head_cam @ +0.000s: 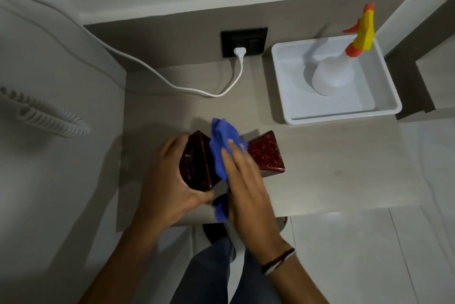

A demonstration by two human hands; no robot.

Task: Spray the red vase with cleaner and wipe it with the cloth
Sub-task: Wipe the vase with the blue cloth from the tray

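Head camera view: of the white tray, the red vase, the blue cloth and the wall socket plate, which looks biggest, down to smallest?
1. White tray, clearly largest.
2. Red vase, lying on its side, partly covered.
3. Blue cloth and wall socket plate: unsure, since the cloth is bunched, nearer the camera and half hidden under the right hand.

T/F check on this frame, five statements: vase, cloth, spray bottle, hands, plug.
1. The vase lies on its side on the table. True.
2. The spray bottle is in the right hand. False: it stands in the white tray, untouched.
3. The right hand presses the blue cloth against the vase. True.
4. The left hand is off the vase. False: it grips the vase's dark end.
5. A white plug sits in the wall socket. True.
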